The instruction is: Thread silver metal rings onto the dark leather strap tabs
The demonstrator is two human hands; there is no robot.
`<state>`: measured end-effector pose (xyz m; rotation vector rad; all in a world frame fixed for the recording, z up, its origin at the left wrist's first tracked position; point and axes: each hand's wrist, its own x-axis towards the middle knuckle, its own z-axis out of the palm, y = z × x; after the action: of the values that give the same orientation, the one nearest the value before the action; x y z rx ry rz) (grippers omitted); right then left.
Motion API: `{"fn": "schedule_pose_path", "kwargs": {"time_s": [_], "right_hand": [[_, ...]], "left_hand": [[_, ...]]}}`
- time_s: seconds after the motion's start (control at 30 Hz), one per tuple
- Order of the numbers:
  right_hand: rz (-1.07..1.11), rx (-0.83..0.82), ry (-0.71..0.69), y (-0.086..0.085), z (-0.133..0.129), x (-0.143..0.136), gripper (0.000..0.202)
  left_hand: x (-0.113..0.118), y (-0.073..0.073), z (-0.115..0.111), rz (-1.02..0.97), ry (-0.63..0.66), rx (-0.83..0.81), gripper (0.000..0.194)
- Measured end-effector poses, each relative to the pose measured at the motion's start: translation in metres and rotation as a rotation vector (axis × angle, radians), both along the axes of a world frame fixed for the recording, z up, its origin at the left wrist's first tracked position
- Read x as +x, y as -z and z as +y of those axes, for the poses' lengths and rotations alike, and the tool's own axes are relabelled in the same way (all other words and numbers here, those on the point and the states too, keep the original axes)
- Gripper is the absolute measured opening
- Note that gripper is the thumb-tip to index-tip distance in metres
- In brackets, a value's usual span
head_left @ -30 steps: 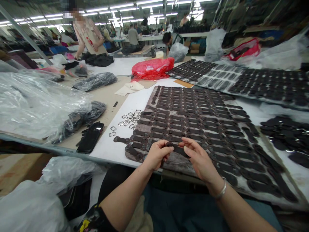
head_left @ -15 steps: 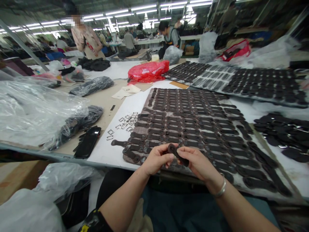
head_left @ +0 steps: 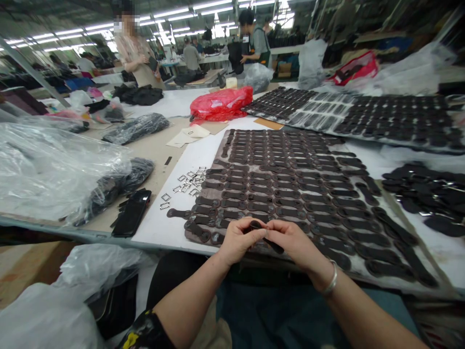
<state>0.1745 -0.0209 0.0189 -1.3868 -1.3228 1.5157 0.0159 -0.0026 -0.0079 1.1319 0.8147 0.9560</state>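
Note:
Between my two hands is a dark strap tab [head_left: 273,245] with rounded ends. My left hand [head_left: 238,238] pinches its near-left end between thumb and fingers. My right hand [head_left: 290,238] grips it from the other side, and the two hands' fingertips meet. Whether a metal buckle is on the tab is hidden by the fingers. Just beyond the hands lies a board [head_left: 254,170] covered with rows of similar dark tabs. To its left, several small rectangular metal buckles [head_left: 187,186] are scattered on the white table surface.
A phone [head_left: 132,213] and plastic-wrapped bundles [head_left: 136,127] lie to the left. At the right is a heap of dark tabs with metal pieces [head_left: 428,196]. A red plastic bag [head_left: 221,103] and a second tab-covered board [head_left: 323,111] sit farther back. Two people stand beyond the table.
My hands have drawn closer together around the strap tab, and its left end is now more covered by my fingers. In the background, one person has straightened up.

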Motion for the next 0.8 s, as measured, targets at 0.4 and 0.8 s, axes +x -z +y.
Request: {"fn": "schedule_pose_path", "kwargs": {"time_s": [0.4,0.8], "right_hand": [[-0.414,0.431,-0.133,-0.001,-0.001,0.005,0.023],[-0.582,0.649,0.195,0.008,0.008,0.023,0.024]], "left_hand": [[0.003,0.002,0.004,-0.006,-0.011,-0.156,0.029],[-0.001,-0.008,0.009,-0.503,-0.003,-0.44,0.035]]}}
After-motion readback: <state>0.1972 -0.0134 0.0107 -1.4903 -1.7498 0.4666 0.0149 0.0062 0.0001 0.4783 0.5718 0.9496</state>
